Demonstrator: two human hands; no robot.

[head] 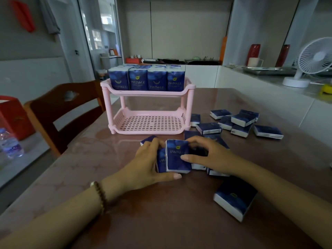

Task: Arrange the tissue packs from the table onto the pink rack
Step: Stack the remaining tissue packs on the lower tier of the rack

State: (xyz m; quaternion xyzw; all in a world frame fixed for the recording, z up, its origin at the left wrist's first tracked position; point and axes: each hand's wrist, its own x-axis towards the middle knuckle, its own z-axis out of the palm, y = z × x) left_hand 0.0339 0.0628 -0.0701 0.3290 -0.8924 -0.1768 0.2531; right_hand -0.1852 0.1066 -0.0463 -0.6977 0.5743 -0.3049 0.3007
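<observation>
— 1 brown table carries everything; what is biggest around it?
— A wooden chair, left of the pink rack; the rack itself has 2 tiers and stands toward the table's far edge; a white fan sits well to the rack's right.
— And the tissue?
— A block of blue tissue packs stands upright on the rack's top tier, 4 across the front row, more rows behind; loose packs lie flat in a scatter on the table, just right of the rack's lower tier.
— The hands?
— Both are in front of the rack, close together; the left hand curls its fingers round the back of 2 upright packs, thumb stretched along their foot on the table; the right hand pinches the nearer of those, thumb on its printed face, fingers bent over its top edge; further packs lie flat beneath that hand.
— Anything smaller?
— 1 lone pack lies flat in front of the rack, nearest the person, beside the right forearm; a beaded bracelet rings the left wrist.
</observation>
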